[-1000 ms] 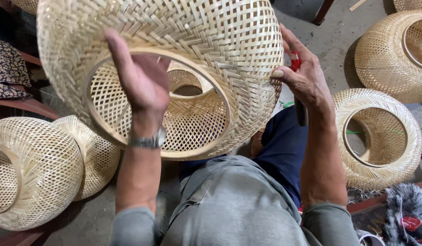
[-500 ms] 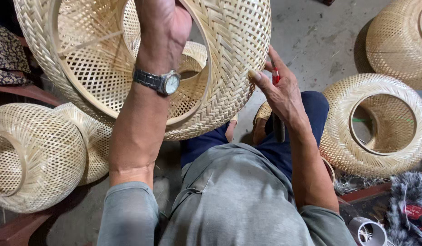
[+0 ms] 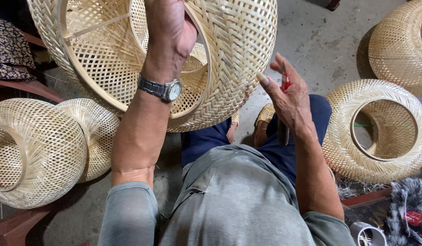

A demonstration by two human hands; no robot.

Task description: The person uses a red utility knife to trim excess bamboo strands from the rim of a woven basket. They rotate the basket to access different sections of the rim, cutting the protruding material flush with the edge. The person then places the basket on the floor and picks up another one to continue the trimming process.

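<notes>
Now that the right hand (image 3: 288,102) has come off the woven bamboo shade (image 3: 229,50), only the left hand (image 3: 170,32) carries it.
Left grip's clamped on the inner ring, shade up over the lap; right grip's closed round red-handled cutters (image 3: 284,82), so trimming's paused, I guess.

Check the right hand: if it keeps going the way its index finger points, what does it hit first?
Most likely the woven outer wall of the held bamboo shade. The right hand points its fingertip up-left, close to that weave; depth is unclear.
</notes>
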